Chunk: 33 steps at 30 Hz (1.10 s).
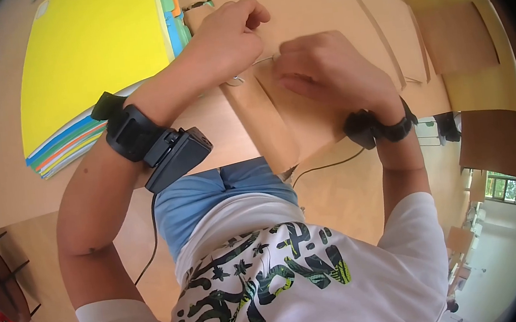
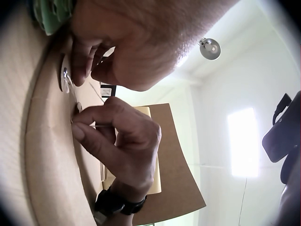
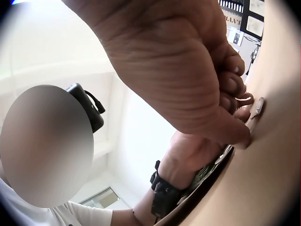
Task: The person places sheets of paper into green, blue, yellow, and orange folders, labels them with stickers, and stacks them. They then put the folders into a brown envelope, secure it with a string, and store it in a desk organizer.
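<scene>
A brown kraft paper file envelope [image 1: 259, 119] lies before me, with a small round button [image 2: 63, 73] and a second small disc [image 2: 78, 108] on it. My right hand [image 1: 327, 67] pinches a thin white string [image 1: 263, 60] between thumb and index finger, close over the paper. In the right wrist view a curl of string [image 3: 245, 99] shows by its fingertips, beside a disc [image 3: 258, 108]. My left hand [image 1: 225, 44] rests at the envelope with its fingers loosely bent, fingertips right beside the button. Part of its fingertips is hidden in the head view.
To the left lies a thick stack of coloured paper, topped by a yellow sheet [image 1: 97, 58], with green and blue tabs along its edge. More brown folders [image 1: 457, 36] lie at the right. The table's front edge [image 1: 23, 223] runs close before my body.
</scene>
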Each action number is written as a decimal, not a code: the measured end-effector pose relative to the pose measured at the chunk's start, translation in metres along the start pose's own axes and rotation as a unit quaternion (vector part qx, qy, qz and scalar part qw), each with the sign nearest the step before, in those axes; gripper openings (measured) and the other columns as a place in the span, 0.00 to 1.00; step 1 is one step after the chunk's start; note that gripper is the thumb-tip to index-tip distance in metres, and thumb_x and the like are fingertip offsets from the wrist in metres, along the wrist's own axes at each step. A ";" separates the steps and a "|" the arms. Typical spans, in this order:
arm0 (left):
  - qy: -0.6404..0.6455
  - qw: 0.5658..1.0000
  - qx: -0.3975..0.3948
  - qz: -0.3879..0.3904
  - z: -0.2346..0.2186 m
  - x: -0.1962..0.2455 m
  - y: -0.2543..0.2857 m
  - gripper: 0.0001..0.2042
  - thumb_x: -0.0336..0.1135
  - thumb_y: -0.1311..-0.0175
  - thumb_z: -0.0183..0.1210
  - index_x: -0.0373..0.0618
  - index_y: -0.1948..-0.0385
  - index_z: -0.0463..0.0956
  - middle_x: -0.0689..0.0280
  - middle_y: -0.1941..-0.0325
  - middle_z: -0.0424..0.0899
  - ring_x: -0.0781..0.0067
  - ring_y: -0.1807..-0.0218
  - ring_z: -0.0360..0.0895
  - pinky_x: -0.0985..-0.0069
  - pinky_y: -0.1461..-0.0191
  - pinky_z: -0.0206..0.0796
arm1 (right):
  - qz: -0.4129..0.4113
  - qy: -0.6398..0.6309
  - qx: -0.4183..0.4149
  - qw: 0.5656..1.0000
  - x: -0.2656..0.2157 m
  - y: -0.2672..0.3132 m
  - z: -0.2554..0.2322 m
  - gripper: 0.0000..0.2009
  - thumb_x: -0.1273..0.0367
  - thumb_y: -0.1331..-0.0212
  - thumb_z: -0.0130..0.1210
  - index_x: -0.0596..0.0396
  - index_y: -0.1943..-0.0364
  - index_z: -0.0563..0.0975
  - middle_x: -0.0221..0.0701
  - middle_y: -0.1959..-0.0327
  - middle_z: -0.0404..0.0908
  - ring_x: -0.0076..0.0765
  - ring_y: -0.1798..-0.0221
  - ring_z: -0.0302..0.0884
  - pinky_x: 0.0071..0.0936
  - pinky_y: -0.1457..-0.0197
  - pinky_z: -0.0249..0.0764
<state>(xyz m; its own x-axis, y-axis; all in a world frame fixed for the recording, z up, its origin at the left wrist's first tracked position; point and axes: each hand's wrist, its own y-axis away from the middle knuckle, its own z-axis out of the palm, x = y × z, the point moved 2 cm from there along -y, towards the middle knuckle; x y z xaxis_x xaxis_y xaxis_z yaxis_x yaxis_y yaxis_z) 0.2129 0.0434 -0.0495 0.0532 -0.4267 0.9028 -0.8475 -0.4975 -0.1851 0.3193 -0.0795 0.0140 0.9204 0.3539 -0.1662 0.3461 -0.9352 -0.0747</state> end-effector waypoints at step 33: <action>-0.008 1.000 0.005 -0.004 -0.003 0.000 0.002 0.15 0.26 0.42 0.47 0.38 0.52 0.69 0.64 0.60 0.72 0.80 0.69 0.71 0.81 0.62 0.66 | 0.158 -0.093 0.022 0.983 0.053 0.002 -0.001 0.06 0.69 0.53 0.58 0.55 0.73 0.79 0.36 0.78 0.78 0.42 0.75 0.75 0.33 0.70 0.69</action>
<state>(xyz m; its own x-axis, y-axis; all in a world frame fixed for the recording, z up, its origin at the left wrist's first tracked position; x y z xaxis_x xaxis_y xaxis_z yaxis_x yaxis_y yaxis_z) 0.2097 0.0453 -0.0490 0.0681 -0.4344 0.8982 -0.8418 -0.5082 -0.1820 0.3690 -0.0626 0.0060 0.9304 0.0452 -0.3638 0.0361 -0.9988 -0.0317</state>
